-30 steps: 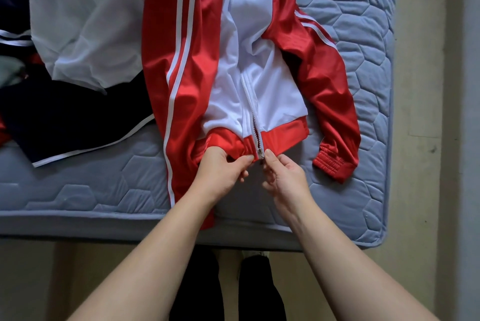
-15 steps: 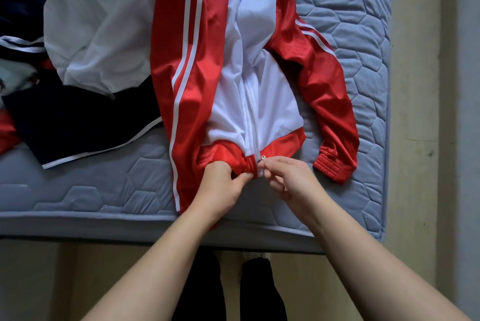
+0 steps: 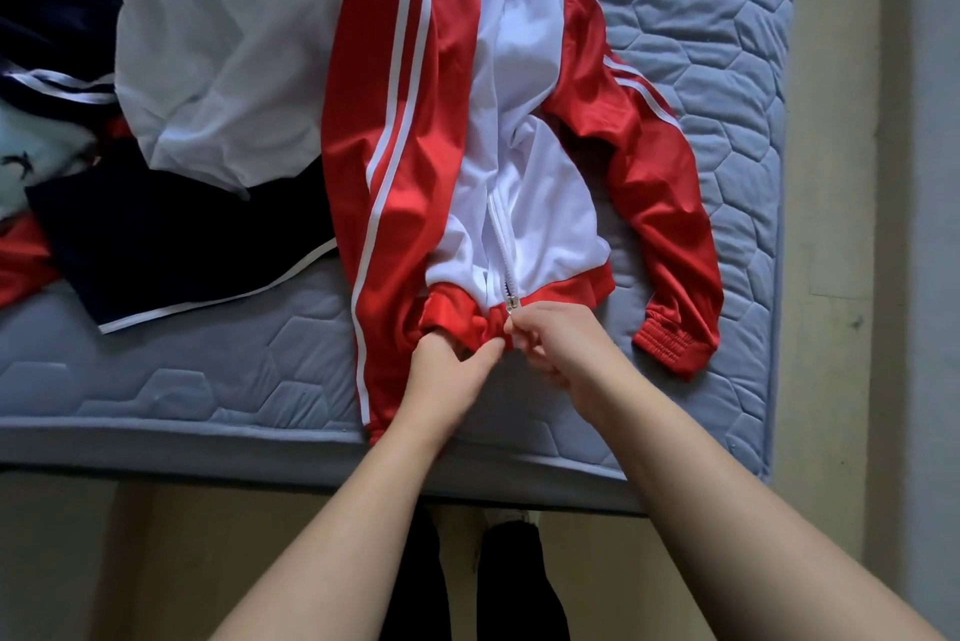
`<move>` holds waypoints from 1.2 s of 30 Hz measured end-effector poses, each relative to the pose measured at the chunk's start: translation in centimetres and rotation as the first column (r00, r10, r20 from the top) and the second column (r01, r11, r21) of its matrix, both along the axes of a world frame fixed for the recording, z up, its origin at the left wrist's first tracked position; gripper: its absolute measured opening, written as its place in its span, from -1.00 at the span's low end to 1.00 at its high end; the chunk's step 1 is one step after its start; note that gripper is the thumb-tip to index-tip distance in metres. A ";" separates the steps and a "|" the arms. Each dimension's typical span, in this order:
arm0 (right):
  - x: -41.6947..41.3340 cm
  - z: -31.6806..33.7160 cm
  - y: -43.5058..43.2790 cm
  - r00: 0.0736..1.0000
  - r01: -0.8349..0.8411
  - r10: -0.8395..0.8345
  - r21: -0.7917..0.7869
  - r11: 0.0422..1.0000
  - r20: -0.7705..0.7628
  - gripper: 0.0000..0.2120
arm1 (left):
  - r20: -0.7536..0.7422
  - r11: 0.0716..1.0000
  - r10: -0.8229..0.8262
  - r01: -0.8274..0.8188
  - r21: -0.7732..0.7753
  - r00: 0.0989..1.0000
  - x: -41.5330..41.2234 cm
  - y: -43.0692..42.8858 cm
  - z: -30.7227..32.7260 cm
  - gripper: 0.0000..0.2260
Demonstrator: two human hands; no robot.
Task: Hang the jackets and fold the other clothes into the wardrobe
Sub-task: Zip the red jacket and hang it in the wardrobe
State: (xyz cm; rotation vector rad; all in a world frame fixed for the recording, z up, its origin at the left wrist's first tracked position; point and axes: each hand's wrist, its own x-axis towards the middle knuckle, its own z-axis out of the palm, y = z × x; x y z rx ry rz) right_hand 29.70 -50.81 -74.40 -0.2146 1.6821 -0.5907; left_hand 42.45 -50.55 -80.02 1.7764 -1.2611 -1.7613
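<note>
1. Looking down through the head camera, I see a grey-blue quilted mattress point(image 3: 701, 17) filling most of the view. Its near edge runs across just beyond the person's dark trouser legs point(image 3: 519, 583).
2. A shiny red and white track jacket point(image 3: 540, 204) lies front up on the mattress, right of centre, with its collar end far and its hem near. Its left-side red sleeve with white stripes point(image 3: 395, 147) runs straight down to the near edge. The other sleeve bends out to the right, and its ribbed red cuff point(image 3: 670, 344) rests on the quilting.
3. A crumpled white cloth garment point(image 3: 223, 69) lies to the left, touching the jacket.
4. Nearer than that, a dark navy garment with white piping point(image 3: 171, 251) is spread flat.
5. My operator's left hand point(image 3: 447, 370) grips the bunched red hem band of the jacket just left of the zip, fingers curled into the fabric.
6. The right hand point(image 3: 566, 354) sits close beside the left one.
7. Its fingertips pinch the small silver metal zip pull point(image 3: 511, 304) at the hem, at the bottom of the white zip. I cannot tell how far the teeth above are joined.
</note>
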 end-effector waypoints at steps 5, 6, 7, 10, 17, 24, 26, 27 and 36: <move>-0.6 0.2 -0.4 0.991 -0.087 0.094 0.069 0.994 -0.093 -0.67 | -0.081 0.988 0.136 -0.128 0.091 0.987 -2.5 0.1 0.2 -0.81; -0.7 0.2 -0.4 0.994 -0.070 0.077 0.091 0.993 -0.074 -0.69 | -0.092 0.984 0.156 -0.147 0.097 0.983 -2.9 0.0 0.2 -0.78; -0.9 0.2 -0.4 0.998 -0.043 0.048 0.110 0.993 -0.040 -0.72 | -0.119 0.984 0.159 -0.148 0.097 0.980 -3.0 0.1 0.1 -0.75; -1.6 -0.2 -0.6 0.990 0.105 -0.114 0.104 0.989 0.080 -0.75 | -0.154 0.999 0.051 -0.049 0.016 0.987 -2.2 0.7 -0.3 -0.71; -2.9 0.9 -6.1 0.947 0.304 -0.290 -0.095 0.948 0.141 -0.79 | 0.259 0.990 -0.138 0.122 0.078 0.956 1.8 4.9 -2.9 -0.71; -2.8 2.1 -7.9 0.986 0.164 -0.160 -0.117 0.980 0.042 -0.81 | 0.275 0.935 -0.184 0.081 0.345 0.944 1.4 2.4 -2.0 -0.71; -2.9 2.4 -7.7 0.989 0.146 -0.142 -0.123 0.982 0.040 -0.79 | 0.333 0.833 -0.407 0.197 0.517 0.850 2.4 1.0 -0.5 -0.75; -3.0 2.6 -7.6 0.990 0.139 -0.135 -0.125 0.982 0.035 -0.79 | 0.392 0.782 -0.539 0.270 0.561 0.745 2.8 0.3 0.5 -0.77; -3.9 3.3 -7.8 0.989 0.142 -0.139 -0.081 0.986 0.042 -0.79 | 0.553 0.847 -0.332 0.500 -0.181 0.764 -3.6 -7.7 5.0 -0.70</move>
